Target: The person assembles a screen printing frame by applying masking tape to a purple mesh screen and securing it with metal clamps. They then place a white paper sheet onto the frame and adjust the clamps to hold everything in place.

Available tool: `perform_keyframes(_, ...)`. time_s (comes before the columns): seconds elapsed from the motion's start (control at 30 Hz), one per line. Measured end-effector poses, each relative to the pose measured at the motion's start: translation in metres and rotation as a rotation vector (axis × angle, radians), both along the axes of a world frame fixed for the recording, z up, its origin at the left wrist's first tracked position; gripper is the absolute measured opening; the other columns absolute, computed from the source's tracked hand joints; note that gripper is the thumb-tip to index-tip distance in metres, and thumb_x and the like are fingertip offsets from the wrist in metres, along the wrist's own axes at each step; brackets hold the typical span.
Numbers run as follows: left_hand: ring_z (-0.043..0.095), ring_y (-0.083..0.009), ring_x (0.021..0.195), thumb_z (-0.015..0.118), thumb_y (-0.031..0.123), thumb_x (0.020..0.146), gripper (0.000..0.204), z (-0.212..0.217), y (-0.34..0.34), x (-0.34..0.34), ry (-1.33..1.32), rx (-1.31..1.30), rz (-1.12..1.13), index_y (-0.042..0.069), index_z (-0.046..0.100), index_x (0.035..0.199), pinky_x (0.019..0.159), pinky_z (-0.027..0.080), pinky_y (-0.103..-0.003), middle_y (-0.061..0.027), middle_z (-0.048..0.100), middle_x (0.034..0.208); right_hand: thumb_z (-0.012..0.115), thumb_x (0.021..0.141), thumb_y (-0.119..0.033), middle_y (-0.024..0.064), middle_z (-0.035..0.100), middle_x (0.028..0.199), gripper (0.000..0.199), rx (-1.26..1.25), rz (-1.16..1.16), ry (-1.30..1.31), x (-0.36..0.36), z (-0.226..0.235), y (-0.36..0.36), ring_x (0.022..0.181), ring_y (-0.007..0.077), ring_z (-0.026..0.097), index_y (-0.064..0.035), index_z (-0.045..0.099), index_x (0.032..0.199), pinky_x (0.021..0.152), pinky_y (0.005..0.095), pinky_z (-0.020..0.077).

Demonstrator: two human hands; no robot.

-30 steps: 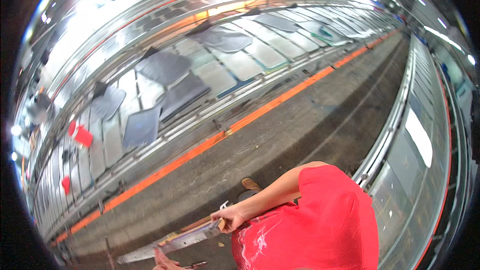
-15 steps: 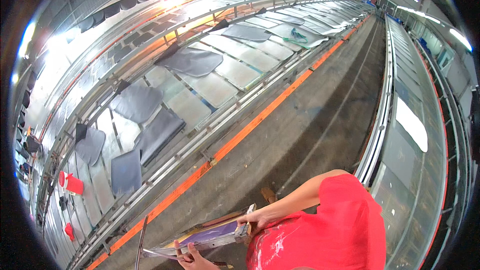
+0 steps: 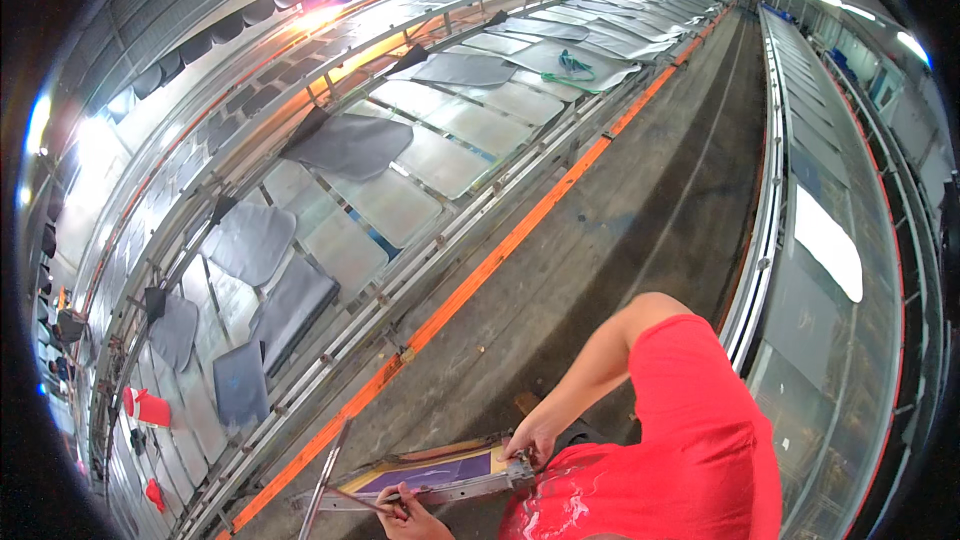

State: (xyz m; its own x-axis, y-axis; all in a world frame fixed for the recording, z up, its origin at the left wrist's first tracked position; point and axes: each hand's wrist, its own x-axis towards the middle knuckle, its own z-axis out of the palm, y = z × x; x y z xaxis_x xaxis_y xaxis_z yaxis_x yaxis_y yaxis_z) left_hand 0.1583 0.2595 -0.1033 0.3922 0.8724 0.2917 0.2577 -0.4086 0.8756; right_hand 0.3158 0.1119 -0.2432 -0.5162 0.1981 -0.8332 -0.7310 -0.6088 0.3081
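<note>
A printing screen [image 3: 440,475] with a metal frame and a purple and yellow face is held in front of my red shirt, low in the picture. My right hand [image 3: 532,443] is closed on the frame's right end, beside a metal fitting [image 3: 520,470]. Near the frame's lower edge, my left hand [image 3: 408,514] has its fingers curled around a thin dark stick [image 3: 355,497] that points left. Whether this hand also touches the frame is hard to see. A long thin bar [image 3: 322,485] slants upright past the screen's left end.
On the left runs a long table [image 3: 340,250] with pale panels, dark grey sheets [image 3: 355,145] and a red container [image 3: 150,407]. An orange rail [image 3: 500,250] edges it. Across the concrete aisle [image 3: 640,210] stands another long table [image 3: 800,310], bearing a white piece [image 3: 828,243].
The view has shifted a little. The screen and both hands now sit further right in it, my right elbow is raised higher, and my left fingers have curled in more.
</note>
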Motion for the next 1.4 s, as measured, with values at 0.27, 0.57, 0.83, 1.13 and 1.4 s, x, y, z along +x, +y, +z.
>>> perform_keyframes(0.27,0.026,-0.0079,0.059,0.068,0.011,0.090,0.012,0.041,-0.020,-0.027,0.151,0.148,-0.055,0.003,0.060,0.088,0.052,0.025,-0.025,0.0051,0.032,0.069,0.036,0.104,-0.034,0.0034,0.052,0.073,0.036,0.306,0.326,0.026,-0.054,0.013,0.034,0.059,0.0148,0.053,-0.0013,0.052,0.099,0.058,0.0327,0.0493)
perform_keyframes(0.57,0.033,-0.0110,0.054,0.068,0.010,0.088,0.020,0.088,-0.033,-0.065,-0.132,0.099,-0.061,0.002,0.051,0.082,0.046,0.027,-0.024,0.0004,0.044,0.063,0.037,0.104,-0.033,0.0038,0.051,0.075,0.037,0.709,0.217,0.145,-0.093,0.045,0.104,0.060,0.0147,0.053,0.0011,0.051,0.104,0.057,0.0317,0.0490)
perform_keyframes(0.83,0.052,-0.0214,0.051,0.039,0.063,0.094,0.067,0.100,-0.034,-0.181,-0.923,-0.275,-0.542,0.006,0.057,0.124,0.048,0.039,-0.032,-0.0209,0.069,0.100,0.037,0.104,-0.032,0.0042,0.050,0.077,0.038,0.929,0.083,0.301,-0.103,0.111,0.161,0.061,0.0146,0.054,0.0032,0.050,0.108,0.057,0.0308,0.0488)
perform_keyframes(1.13,0.030,-0.0066,0.045,0.041,0.040,0.101,0.045,0.048,-0.111,-0.219,-0.393,-0.279,0.285,0.005,0.046,0.072,0.041,0.020,-0.025,0.0001,0.038,0.053,0.037,0.104,-0.032,0.0046,0.050,0.079,0.040,0.776,0.143,0.642,-0.088,0.177,0.219,0.062,0.0145,0.054,0.0055,0.048,0.113,0.056,0.0298,0.0486)
perform_keyframes(1.4,0.033,-0.0112,0.047,0.043,0.040,0.101,0.045,0.055,-0.120,-0.189,-0.388,-0.212,0.120,0.007,0.042,0.072,0.044,0.022,-0.028,-0.0008,0.036,0.056,0.039,0.103,-0.034,0.0070,0.049,0.084,0.048,1.074,-0.070,0.610,-0.077,0.214,0.237,0.068,0.0133,0.054,0.0106,0.041,0.120,0.058,0.0258,0.0481)
